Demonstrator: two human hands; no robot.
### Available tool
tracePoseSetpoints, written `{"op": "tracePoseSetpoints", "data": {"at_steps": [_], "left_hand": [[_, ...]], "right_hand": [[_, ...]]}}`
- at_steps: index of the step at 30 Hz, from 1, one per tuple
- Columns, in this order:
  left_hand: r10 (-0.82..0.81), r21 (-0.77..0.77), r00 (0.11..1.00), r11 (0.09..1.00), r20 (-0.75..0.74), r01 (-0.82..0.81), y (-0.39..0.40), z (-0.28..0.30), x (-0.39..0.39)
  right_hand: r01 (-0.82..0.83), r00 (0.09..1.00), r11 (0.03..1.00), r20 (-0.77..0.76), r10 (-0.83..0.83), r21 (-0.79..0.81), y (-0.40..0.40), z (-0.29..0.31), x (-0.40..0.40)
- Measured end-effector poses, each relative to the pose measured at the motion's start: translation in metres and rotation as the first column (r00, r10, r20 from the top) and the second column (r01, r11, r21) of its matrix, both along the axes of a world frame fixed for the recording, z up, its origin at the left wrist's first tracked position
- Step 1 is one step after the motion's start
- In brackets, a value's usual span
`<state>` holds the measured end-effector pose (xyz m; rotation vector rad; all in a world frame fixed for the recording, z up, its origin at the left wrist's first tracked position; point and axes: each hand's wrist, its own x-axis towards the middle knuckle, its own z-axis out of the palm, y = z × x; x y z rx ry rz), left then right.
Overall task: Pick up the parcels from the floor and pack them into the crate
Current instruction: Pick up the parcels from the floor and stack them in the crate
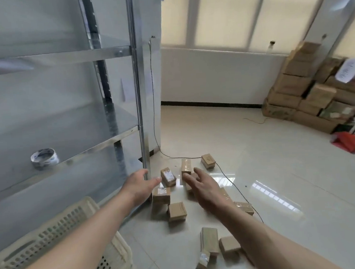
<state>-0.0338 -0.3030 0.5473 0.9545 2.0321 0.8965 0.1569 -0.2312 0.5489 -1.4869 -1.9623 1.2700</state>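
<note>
We reached both empty, spread hands, left hand (pixel 138 187) and right hand (pixel 204 188), toward the labelled parcel (pixel 168 177); best gripped by its long sides, then carried to the crate (pixel 59 224).

A tall metal shelving unit (pixel 112 55) fills the left side, and a roll of tape (pixel 44 158) sits on one of its lower shelves. A thin black cable (pixel 154 106) hangs down the white pillar beside it and trails across the glossy tiled floor (pixel 291 179). Far right, cardboard boxes (pixel 301 88) are stacked against the wall under bright windows (pixel 227 15), with a red dustpan (pixel 346 141) just in front.
</note>
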Motion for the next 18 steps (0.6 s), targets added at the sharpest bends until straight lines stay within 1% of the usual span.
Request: {"op": "tracePoseSetpoints", "data": {"at_steps": [4, 8, 11, 18], "left_hand": [[-0.055, -0.014, 0.998, 0.998, -0.044, 0.054, 0.036, 0.006, 0.051], [-0.107, -0.013, 0.993, 0.994, -0.04, 0.107, 0.073, 0.012, 0.103], [-0.146, -0.002, 0.988, 0.989, -0.052, 0.146, 0.097, 0.014, 0.14], [-0.209, -0.005, 0.978, 0.978, -0.004, 0.209, 0.138, 0.006, 0.198]], "right_hand": [[0.043, 0.998, 0.999, -0.037, -0.043, -0.002, 0.027, 0.002, 0.055], [0.098, 0.995, 0.995, -0.03, -0.098, 0.016, 0.056, 0.004, 0.108], [0.153, 0.987, 0.988, -0.054, -0.151, 0.023, 0.077, 0.004, 0.149], [0.26, 0.964, 0.966, -0.065, -0.259, 0.007, 0.116, -0.004, 0.227]]}}
